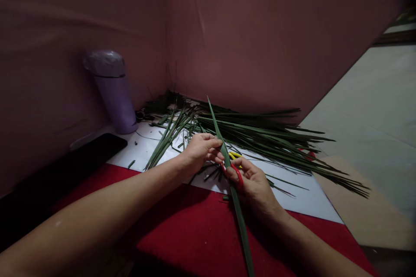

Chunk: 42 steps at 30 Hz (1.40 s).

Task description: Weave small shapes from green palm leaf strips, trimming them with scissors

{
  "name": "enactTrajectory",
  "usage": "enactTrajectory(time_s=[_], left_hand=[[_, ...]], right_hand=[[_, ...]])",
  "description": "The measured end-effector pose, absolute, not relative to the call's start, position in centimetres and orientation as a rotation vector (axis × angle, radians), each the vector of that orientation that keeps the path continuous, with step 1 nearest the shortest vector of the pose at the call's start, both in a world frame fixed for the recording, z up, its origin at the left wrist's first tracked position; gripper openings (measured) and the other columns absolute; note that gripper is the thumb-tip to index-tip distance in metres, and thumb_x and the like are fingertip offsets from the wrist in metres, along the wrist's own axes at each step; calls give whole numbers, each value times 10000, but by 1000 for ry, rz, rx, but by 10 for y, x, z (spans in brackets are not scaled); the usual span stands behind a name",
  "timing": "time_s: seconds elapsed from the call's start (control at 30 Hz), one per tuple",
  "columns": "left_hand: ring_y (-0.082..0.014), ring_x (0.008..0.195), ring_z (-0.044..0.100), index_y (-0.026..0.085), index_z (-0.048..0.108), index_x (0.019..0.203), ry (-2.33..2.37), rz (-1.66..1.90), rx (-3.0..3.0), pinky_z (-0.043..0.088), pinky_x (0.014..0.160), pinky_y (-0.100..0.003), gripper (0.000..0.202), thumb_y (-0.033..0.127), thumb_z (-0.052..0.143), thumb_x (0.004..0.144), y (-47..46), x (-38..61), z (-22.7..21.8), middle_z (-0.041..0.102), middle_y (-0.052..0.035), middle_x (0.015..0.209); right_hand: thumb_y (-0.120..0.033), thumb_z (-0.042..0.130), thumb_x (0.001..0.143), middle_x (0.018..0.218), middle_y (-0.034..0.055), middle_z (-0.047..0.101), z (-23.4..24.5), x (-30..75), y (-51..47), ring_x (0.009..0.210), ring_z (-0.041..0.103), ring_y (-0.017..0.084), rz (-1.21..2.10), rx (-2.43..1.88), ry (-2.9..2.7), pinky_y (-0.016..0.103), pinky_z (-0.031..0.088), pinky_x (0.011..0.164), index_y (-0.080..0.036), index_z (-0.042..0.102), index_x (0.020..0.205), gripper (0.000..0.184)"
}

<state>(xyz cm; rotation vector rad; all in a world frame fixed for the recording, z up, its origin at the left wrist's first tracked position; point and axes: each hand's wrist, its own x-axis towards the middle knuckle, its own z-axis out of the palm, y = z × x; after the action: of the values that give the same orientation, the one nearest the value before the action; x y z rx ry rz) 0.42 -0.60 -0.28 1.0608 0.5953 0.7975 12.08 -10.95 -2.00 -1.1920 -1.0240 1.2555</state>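
A long green leaf blade point(238, 216) runs from above my hands down past the bottom edge of the view. My left hand point(203, 149) pinches it between thumb and fingers near its upper part. My right hand point(255, 184) has a pair of red-handled scissors point(239, 177) on its fingers, and its thumb lies against the same leaf. The scissor blades are hidden. A yellow piece point(234, 155) shows just behind the right fingers; whether it belongs to the scissors I cannot tell. Beyond my hands lies a large bundle of long leaves point(266, 127).
A smaller bunch of thin strips point(169, 138) and green scraps lie on a white sheet point(302, 194) over red cloth point(182, 229). At left stand a purple tumbler point(117, 99) and a dark flat phone-like object point(97, 149). Pink walls point(243, 43) close off the back.
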Motion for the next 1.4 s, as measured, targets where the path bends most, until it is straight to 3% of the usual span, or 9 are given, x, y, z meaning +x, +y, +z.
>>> enactTrajectory(time_s=[0.63,1.07,1.4], left_hand=[[-99,387,538,111,487,680,584,738,1037,451,427,-198,93,83,510,766,-9,4,-2,568,-37,478],[-113,423,561,103,507,684,499,712,1027,462,431,-213,71,108,554,737,-9,5,-9,593,-57,531],[-105,414,531,100,517,665,553,807,1066,446,426,-220,96,137,535,751,-2,1,-3,559,-44,509]], right_hand=[[-417,677,695,406,-129,356,-23,124,-107,303,231,8,1283,-1167,-1018,134,170,316,-209,465,776,309],[-423,715,643,455,-107,440,-16,120,-108,321,251,17,1270,-1164,-949,145,175,317,-202,469,783,359],[-411,677,696,410,-123,351,-23,123,-109,303,227,6,1318,-1173,-996,131,155,316,-204,456,756,309]])
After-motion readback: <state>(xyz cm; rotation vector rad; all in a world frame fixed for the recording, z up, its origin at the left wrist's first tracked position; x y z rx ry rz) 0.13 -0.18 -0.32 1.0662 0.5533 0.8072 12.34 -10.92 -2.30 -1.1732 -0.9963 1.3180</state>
